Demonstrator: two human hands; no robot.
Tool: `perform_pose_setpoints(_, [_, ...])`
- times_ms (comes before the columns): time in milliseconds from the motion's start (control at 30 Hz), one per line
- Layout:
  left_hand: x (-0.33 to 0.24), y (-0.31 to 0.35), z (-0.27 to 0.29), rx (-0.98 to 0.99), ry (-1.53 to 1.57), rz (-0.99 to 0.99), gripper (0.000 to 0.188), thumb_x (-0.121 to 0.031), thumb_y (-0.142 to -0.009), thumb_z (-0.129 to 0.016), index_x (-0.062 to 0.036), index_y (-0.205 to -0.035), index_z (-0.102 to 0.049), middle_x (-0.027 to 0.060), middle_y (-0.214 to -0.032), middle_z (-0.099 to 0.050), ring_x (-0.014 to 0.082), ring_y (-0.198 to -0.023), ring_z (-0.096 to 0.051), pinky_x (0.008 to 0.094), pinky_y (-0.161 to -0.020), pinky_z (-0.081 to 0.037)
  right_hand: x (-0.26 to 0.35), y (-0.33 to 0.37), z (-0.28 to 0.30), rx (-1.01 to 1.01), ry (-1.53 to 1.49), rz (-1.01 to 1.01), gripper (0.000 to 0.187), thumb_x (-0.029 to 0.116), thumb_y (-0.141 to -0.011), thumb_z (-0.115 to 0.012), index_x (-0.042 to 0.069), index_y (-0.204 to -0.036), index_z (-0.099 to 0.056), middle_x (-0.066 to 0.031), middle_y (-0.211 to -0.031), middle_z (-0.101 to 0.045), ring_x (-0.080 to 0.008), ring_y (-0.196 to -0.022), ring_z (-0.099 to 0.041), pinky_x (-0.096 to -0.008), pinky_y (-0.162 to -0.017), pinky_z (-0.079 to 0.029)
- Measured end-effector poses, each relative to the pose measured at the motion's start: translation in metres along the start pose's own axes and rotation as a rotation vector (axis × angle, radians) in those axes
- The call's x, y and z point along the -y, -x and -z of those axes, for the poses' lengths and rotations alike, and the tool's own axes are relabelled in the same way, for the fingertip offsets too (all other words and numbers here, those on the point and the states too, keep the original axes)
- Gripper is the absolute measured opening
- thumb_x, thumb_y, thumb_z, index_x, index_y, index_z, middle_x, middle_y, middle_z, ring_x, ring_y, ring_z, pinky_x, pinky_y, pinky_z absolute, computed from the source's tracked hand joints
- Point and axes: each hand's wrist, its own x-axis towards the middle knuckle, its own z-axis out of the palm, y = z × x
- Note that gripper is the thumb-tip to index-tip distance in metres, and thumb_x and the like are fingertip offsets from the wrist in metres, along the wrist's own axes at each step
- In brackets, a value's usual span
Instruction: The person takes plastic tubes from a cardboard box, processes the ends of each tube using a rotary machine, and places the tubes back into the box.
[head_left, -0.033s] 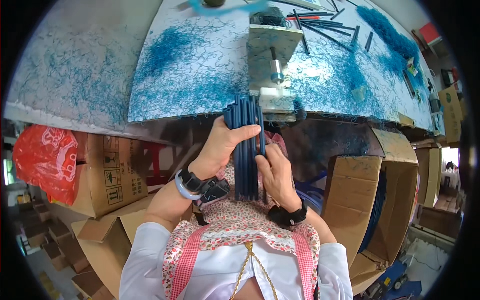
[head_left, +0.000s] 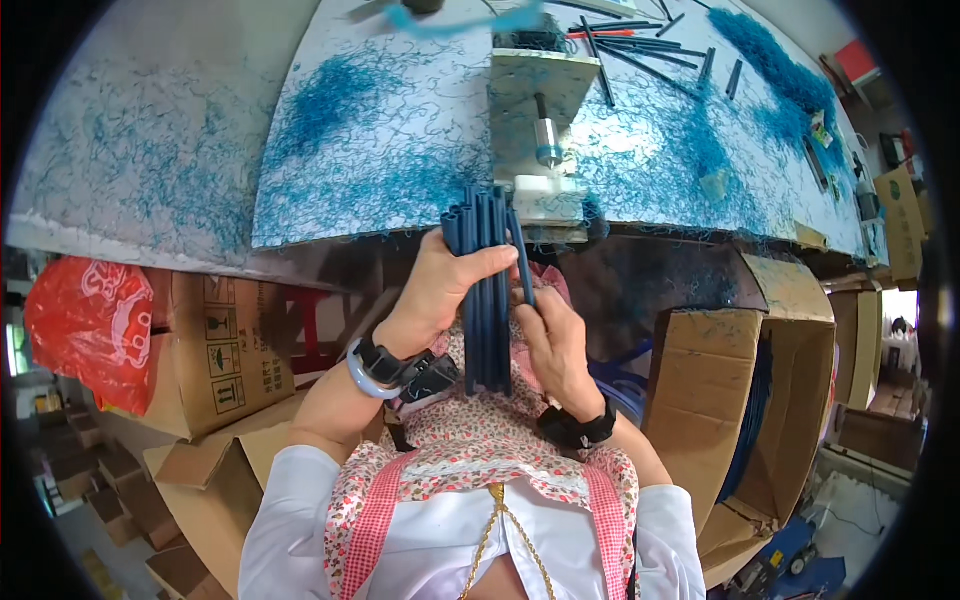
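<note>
A bundle of dark blue tubes (head_left: 487,345) stands nearly upright in front of my apron, below the table's front edge. My left hand (head_left: 432,295) is closed round it, with the thumb laid across the front. One single blue tube (head_left: 522,262) leans at the bundle's right side, near the tip of my left thumb. Its lower part is pinched in the fingers of my right hand (head_left: 560,350). Just beyond the tubes, a small machine with a metal spindle (head_left: 547,145) stands above a white block (head_left: 548,197) at the table's edge.
Curly blue shavings (head_left: 335,105) cover much of the white table (head_left: 420,75). Loose tubes (head_left: 650,65) lie at the back right. An open cardboard box (head_left: 705,370) with dark blue material inside stands to my right. On the left are a red plastic bag (head_left: 85,325) and a carton (head_left: 225,340).
The single tube in my right hand now tilts more, its lower end swung right and away from the bundle. The bundle in my left hand has shifted very slightly.
</note>
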Motion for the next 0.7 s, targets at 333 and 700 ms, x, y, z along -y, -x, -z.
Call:
perform_pose_setpoints(333, [0.018, 0.006, 0.010, 0.117, 0.256, 0.248, 0.040, -0.011, -0.078, -0.068, -0.0014, -0.113, -0.052, 0.0134, -0.091, -0.065, 0.0230, -0.080, -0.066, 0.0342, -0.076, -0.055, 0.008, -0.028, 0.025, -0.019, -1.074, -0.750, 0.024, 0.026, -0.099, -0.042, 0.005, -0.102, -0.051, 0.0031, -0.053, -0.037, -0.0061, -0.039, -0.033, -0.0197, -0.035, -0.026])
perform_pose_setpoints(700, [0.020, 0.017, -0.001, 0.073, 0.222, 0.378, 0.038, -0.011, -0.079, -0.066, -0.0026, -0.113, -0.054, 0.0099, -0.091, -0.064, 0.0205, -0.080, -0.065, 0.0307, -0.072, -0.054, 0.012, -0.029, 0.029, -0.021, -1.113, -0.823, 0.022, 0.027, -0.098, -0.043, 0.007, -0.098, -0.052, 0.0046, -0.053, -0.033, -0.0049, -0.039, -0.032, -0.0192, -0.036, -0.025])
